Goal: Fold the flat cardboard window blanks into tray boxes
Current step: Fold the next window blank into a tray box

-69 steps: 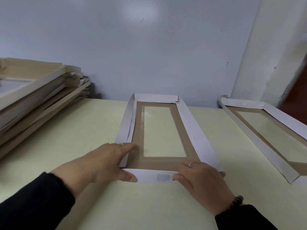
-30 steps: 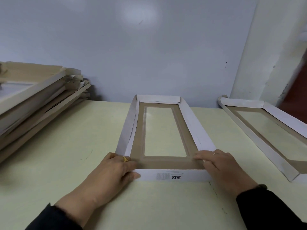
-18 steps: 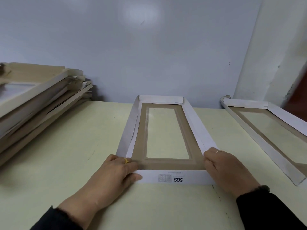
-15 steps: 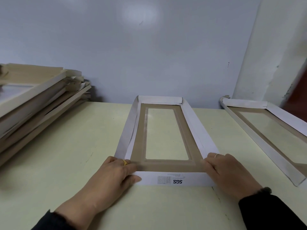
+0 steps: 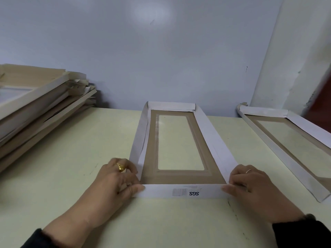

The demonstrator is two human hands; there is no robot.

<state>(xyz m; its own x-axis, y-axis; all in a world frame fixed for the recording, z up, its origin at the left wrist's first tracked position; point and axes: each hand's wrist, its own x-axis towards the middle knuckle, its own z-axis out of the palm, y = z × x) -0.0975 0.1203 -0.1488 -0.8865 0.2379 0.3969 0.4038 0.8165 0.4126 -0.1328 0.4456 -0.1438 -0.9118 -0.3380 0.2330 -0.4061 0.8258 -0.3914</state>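
Observation:
A long cardboard window blank (image 5: 206, 133) lies lengthwise on the pale table (image 5: 71, 158), brown inside with a clear window and white side flaps partly raised. Its near end flap (image 5: 180, 191), white with an SGS print, lies along the front. My left hand (image 5: 116, 179) pinches the near left corner, thumb on the end flap and fingers by the left side flap. My right hand (image 5: 250, 187) pinches the near right corner the same way, thumb on the flap's right end.
A tilted stack of cardboard trays (image 5: 35, 104) fills the left of the table. Another window tray (image 5: 290, 140) lies at the right, reaching the frame's edge. A grey wall (image 5: 161, 59) closes the far side.
My right hand slid from the middle of the near flap out to its right corner. My left hand stayed at the left corner and its fingers curled tighter. The near flap has lifted slightly.

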